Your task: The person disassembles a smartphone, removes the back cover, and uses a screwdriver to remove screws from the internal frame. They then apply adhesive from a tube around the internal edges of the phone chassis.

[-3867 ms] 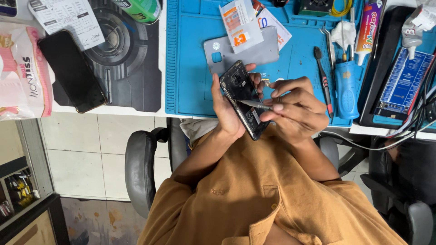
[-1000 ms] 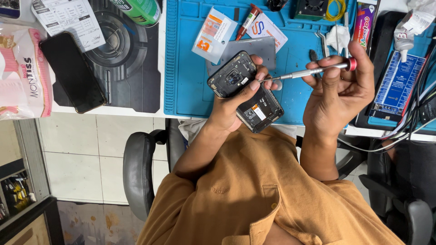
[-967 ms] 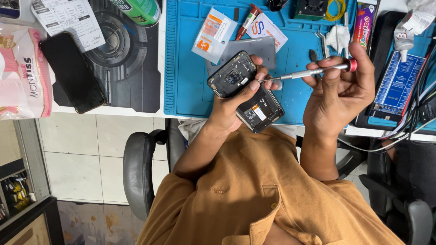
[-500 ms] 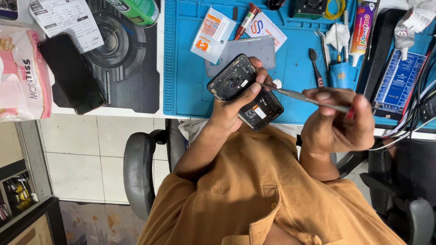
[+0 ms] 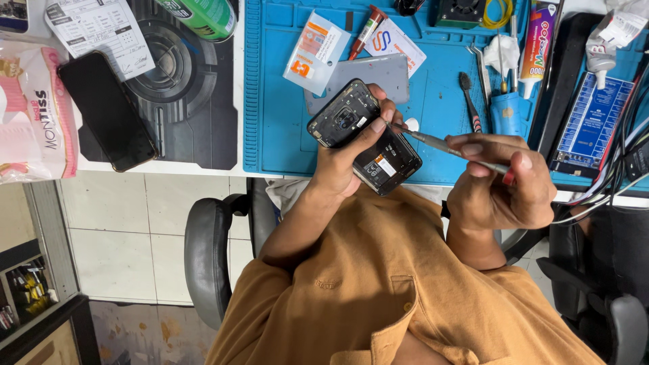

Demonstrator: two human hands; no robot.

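The left hand (image 5: pixel 348 159) is gripping an opened phone (image 5: pixel 365 138) with its back cover removed, holding it above the blue mat (image 5: pixel 284 128) at the table edge. The right hand (image 5: pixel 503 182) is pinching a thin screwdriver (image 5: pixel 449 147), its tip touching the phone's edge.

White tiled floor (image 5: pixel 128 230), black chair (image 5: pixel 203 260)

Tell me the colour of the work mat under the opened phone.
Blue work mat, seen in the head view.
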